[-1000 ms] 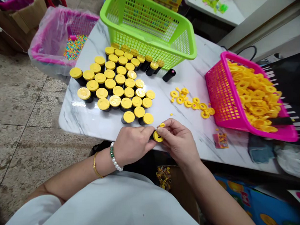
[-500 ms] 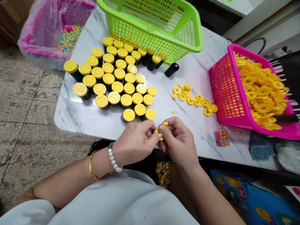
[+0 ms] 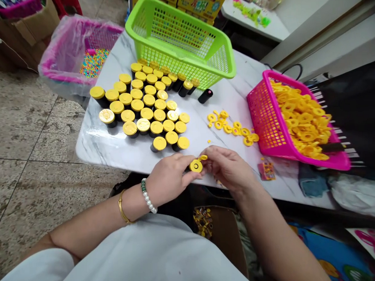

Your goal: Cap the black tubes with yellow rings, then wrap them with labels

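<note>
My left hand (image 3: pixel 168 178) is closed around a small black tube with a yellow cap (image 3: pixel 195 166), held at the near edge of the marble table (image 3: pixel 114 147). My right hand (image 3: pixel 228 167) pinches at that cap from the right, with a small yellow piece (image 3: pixel 203 157) at its fingertips. Just beyond my hands stands a block of several black tubes with yellow caps (image 3: pixel 143 105). Loose yellow rings (image 3: pixel 231 126) lie on the table to the right of them. One uncapped black tube (image 3: pixel 205 96) lies on its side near the green basket.
A green basket (image 3: pixel 184 38) stands at the back of the table. A pink basket (image 3: pixel 263 125) full of yellow rings sits at the right. A plastic-lined pink basket (image 3: pixel 64 58) of coloured beads stands on the floor at left. A small red packet (image 3: pixel 266 170) lies near the table edge.
The yellow cap has come into full view, face up on the tube. My hands stayed together at the table edge; the view shifted a little.
</note>
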Demonstrator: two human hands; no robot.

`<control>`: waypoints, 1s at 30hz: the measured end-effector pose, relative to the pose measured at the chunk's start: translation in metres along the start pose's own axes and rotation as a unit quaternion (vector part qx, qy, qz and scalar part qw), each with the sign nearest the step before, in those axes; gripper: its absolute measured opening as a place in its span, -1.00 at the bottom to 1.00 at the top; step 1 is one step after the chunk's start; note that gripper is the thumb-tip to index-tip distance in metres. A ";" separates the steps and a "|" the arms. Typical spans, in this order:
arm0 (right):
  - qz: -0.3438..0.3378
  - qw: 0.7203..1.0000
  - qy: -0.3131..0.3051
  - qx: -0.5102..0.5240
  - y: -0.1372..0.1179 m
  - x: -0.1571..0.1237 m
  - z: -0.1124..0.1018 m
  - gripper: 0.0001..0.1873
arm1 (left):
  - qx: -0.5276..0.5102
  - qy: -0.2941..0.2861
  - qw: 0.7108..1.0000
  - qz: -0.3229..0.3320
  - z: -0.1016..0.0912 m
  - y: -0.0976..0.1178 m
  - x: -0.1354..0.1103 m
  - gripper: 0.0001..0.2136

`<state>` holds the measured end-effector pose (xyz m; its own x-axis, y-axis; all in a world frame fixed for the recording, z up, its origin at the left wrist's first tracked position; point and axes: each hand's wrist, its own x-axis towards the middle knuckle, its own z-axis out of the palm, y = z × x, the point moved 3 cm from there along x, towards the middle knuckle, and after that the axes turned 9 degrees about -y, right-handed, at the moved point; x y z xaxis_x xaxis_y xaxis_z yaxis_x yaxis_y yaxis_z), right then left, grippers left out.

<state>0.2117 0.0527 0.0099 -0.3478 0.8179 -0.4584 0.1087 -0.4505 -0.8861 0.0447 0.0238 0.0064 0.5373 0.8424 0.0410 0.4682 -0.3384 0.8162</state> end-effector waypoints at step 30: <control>0.120 0.941 -0.303 -0.094 -0.015 0.018 0.010 -0.50 | 0.051 -0.032 0.996 -0.065 0.006 -0.006 0.006 -0.82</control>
<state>0.1941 0.0706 0.0158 -0.7531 0.3213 -0.5741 0.3941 -0.4784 -0.7847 0.0494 0.0280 -0.0021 0.5099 0.8544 -0.1002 0.6033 -0.2722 0.7496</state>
